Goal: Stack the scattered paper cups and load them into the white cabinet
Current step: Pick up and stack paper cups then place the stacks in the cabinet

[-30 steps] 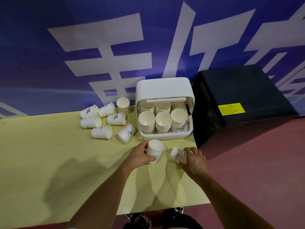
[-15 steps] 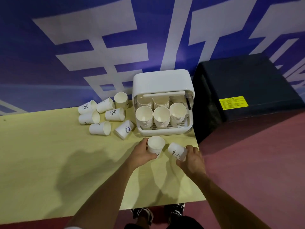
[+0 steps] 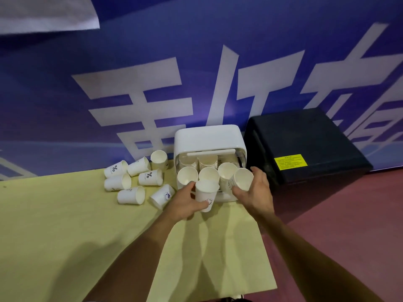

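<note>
Your left hand (image 3: 185, 204) grips a cup (image 3: 206, 194), your right hand (image 3: 256, 194) another cup (image 3: 243, 178); nesting them crooked could topple the cabinet (image 3: 207, 136) stacks (image 3: 187, 178).

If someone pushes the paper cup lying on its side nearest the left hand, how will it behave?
That paper cup lies on its side, so it would probably roll, curving because it tapers. It is thin paper: likely very light and easily dented.

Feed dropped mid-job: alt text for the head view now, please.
Each hand holds a paper cup before the open white cabinet: the left hand grips an upright cup, the right hand a tilted cup at the cabinet's front right. Cup stacks stand inside; seven loose cups sit on the yellow table to its left.
</note>
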